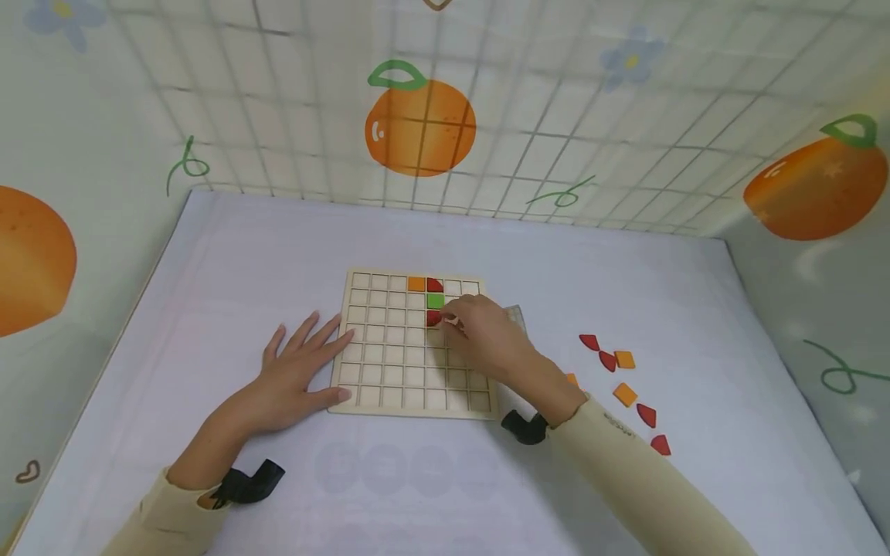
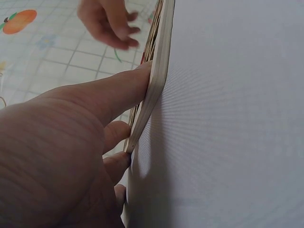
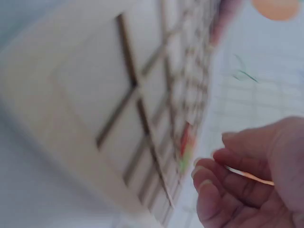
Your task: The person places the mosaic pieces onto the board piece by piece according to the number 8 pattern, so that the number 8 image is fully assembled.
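A pale wooden grid board [image 1: 375, 355] lies on the table. In its upper rows sit an orange square tile [image 1: 416, 284], a red quarter-round tile [image 1: 434, 285], a green square tile [image 1: 435, 301] and, below that, another red tile [image 1: 433, 317]. My right hand [image 1: 487, 332] is over the board, fingertips right beside the lower red tile. The right wrist view shows its fingers [image 3: 209, 199] loosely bent, thumb apart, with nothing visible between them. Fingers spread, my left hand [image 1: 295, 378] rests at the board's left edge, thumb and a fingertip touching the rim [image 2: 164, 61].
Right of the board lie several loose tiles, among them a red quarter-round [image 1: 589, 342] and an orange square [image 1: 625, 394]. A grey-patterned flat thing [image 1: 514, 313] shows partly behind my right hand. A printed curtain [image 1: 313, 116] stands along the table's back edge.
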Available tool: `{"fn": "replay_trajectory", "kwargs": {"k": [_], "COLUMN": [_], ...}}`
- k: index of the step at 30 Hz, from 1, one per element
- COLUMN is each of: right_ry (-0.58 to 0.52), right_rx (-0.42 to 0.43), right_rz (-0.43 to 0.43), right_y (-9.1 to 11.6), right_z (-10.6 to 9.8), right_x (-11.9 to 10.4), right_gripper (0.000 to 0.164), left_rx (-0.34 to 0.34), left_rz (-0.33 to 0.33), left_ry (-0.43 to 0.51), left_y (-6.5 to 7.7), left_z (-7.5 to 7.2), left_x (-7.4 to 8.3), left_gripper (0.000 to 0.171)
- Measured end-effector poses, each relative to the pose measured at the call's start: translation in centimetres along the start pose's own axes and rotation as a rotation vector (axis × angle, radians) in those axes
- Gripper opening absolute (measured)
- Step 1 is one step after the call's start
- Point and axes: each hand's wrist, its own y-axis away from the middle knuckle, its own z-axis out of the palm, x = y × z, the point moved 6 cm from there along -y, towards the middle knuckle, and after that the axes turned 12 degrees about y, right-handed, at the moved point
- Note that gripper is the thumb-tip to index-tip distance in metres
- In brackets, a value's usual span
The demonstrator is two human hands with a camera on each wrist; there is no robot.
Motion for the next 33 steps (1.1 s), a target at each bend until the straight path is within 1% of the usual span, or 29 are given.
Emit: {"fn": "replay_trajectory", "kwargs": {"k": [2, 4, 6, 8, 10, 12, 16, 19, 21, 23, 26, 27, 28, 31, 33], "right_ry": [-0.052, -0.086, -0.098, -0.09, -0.067, -0.042, -0.033, -0.018, 0.008, 0.04, 0.075, 0.079, 0.083, 0.054, 0.02], "right_rx": [0.022, 0.052, 0.072, 0.058, 0.019, -0.051, -0.19, -0.298, -0.345, -0.37, -0.365, -0.363, -0.355, -0.351, -0.354], "right_rz": [0.003, 0.015, 0.028, 0.06, 0.094, 0.134, 0.206, 0.292, 0.34, 0.367, 0.354, 0.351, 0.338, 0.344, 0.373], "right_y": [1.5, 3.2, 4.9, 6.7, 8.5, 10.2, 13.5, 15.9, 17.5, 18.9, 20.4, 20.7, 20.9, 21.2, 21.3], "right_z": [-1.3, -2.8, -4.3, -5.3, -5.7, -5.7, -4.9, -4.0, -3.4, -2.9, -2.2, -1.9, -1.6, -0.8, -0.4], "right_x": [0.9, 2.2, 3.9, 5.8, 7.6, 9.1, 11.4, 12.6, 13.1, 13.1, 12.3, 12.0, 11.6, 10.8, 10.6], "right_gripper": [0.021, 0.023, 0.023, 0.023, 0.025, 0.027, 0.035, 0.046, 0.053, 0.062, 0.064, 0.062, 0.057, 0.038, 0.031], "left_rx": [-0.003, -0.004, -0.006, -0.004, -0.004, -0.004, -0.005, -0.008, -0.013, -0.015, -0.015, -0.015, -0.014, -0.022, -0.023], "left_rz": [0.003, 0.006, 0.002, 0.001, -0.001, -0.003, -0.001, -0.004, -0.01, -0.011, -0.008, -0.006, -0.005, -0.013, -0.012], "left_ry": [0.002, 0.004, -0.001, -0.004, -0.001, 0.0, 0.008, 0.002, -0.002, -0.007, -0.008, -0.007, -0.006, -0.004, -0.001], "left_y": [0.0, 0.0, -0.1, -0.1, 0.0, 0.0, 0.1, 0.0, 0.0, 0.0, 0.1, 0.1, 0.1, 0.0, -0.1], "left_z": [0.0, 0.0, 0.0, -0.1, 0.0, 0.0, 0.1, 0.3, 0.4, 0.4, 0.4, 0.3, 0.3, 0.4, 0.4], "left_x": [-0.1, -0.1, -0.1, -0.2, -0.1, -0.1, 0.2, 0.1, 0.0, -0.1, -0.1, -0.1, -0.1, -0.1, -0.1], "left_gripper": [0.083, 0.083, 0.084, 0.084, 0.084, 0.083, 0.082, 0.083, 0.084, 0.084, 0.084, 0.084, 0.084, 0.085, 0.085]}}
